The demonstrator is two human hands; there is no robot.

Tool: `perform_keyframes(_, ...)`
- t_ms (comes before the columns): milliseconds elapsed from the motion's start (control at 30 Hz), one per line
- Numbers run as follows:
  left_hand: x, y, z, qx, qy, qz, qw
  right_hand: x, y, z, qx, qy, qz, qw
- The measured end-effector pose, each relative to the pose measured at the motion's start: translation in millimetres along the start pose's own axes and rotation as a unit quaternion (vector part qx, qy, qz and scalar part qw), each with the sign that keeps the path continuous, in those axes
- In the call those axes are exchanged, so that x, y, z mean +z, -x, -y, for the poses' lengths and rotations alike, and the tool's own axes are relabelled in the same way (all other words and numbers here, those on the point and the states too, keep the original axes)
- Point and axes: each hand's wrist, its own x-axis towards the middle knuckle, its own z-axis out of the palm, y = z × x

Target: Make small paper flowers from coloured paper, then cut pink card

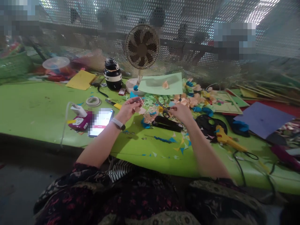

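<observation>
My left hand (128, 110), with a watch on its wrist, pinches a small peach piece of paper (141, 110) over the table. In my right hand (182, 112) is a pair of scissors (166, 113), its blades pointing left toward the paper; a gap separates the two. Below the hands lies a black stapler (167, 124). Peach paper scraps (150, 117) and green scraps (148, 100) are heaped around and behind the hands. A yellow-handled cutter (114, 104) rests close to my left hand.
A fan (142, 47) and a black bottle (112, 75) stand at the back. Left are a tape roll (93, 101), a lit phone (101, 122) and a purple box with a plug (81, 121). A yellow glue gun (229, 140) with a cord lies right, before purple paper (266, 118).
</observation>
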Motion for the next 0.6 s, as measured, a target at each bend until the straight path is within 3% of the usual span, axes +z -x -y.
perform_keyframes(100,3.6,3.9,-0.3,0.016,-0.009,0.007,1.0,-5.8,7.4,27.4,-0.034,-0.098,-0.023,0.994)
perform_keyframes(233,7.2,7.4,0.2,0.04,-0.027,0.02,0.999,-4.5,7.6,71.9,-0.116,-0.211,0.07,0.968)
perform_keyframes(333,7.6,7.2,0.5,0.05,-0.037,0.036,0.997,-0.6,0.5,97.4,-0.118,-0.268,0.117,0.949)
perform_keyframes(500,4.7,3.2,1.6,0.065,-0.041,0.04,0.996,3.2,-7.3,111.2,-0.071,-0.358,0.153,0.918)
perform_keyframes(600,0.8,-0.6,1.6,0.074,-0.047,-0.005,0.996,1.3,-6.0,108.2,-0.051,-0.392,0.146,0.907)
